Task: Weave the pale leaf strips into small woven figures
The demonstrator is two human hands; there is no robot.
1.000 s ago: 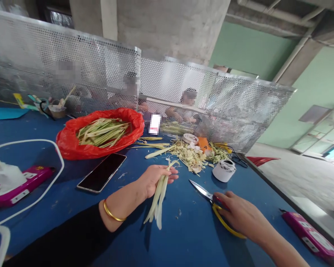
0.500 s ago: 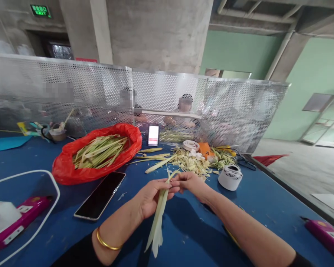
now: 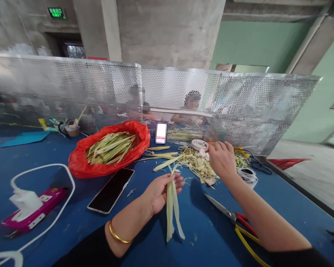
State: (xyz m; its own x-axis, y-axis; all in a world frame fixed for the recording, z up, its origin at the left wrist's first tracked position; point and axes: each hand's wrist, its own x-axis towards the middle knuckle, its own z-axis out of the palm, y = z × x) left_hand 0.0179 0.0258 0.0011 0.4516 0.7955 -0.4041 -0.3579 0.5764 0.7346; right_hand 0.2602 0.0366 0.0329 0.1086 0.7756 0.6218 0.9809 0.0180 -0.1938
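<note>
My left hand (image 3: 159, 193) pinches pale green corn husk strips (image 3: 171, 209) near their tied-looking top, and the long ends hang toward me. Over the heap of husk scraps (image 3: 197, 165), my right hand (image 3: 223, 159) reaches down with its back to me, beside a white tape roll (image 3: 199, 144) and a white cottony tuft (image 3: 203, 153). Its fingertips are partly hidden, with a bit of orange showing by them. Scissors (image 3: 225, 212) with red and yellow handles lie under my right forearm. A roll of white cord (image 3: 247, 177) sits behind that forearm.
A red plastic bag (image 3: 80, 170) full of husk strips stands left of centre. Nearby are a dark phone (image 3: 111, 191), a purple power strip (image 3: 48, 198) with a white cable, and an upright lit phone (image 3: 161, 131). Behind a perforated metal screen (image 3: 178, 87) sit other people.
My right hand has left the husk strips and moved forward and right to the scrap heap. The left hand keeps its hold. The scissors have come into view, and the whole view has shifted.
</note>
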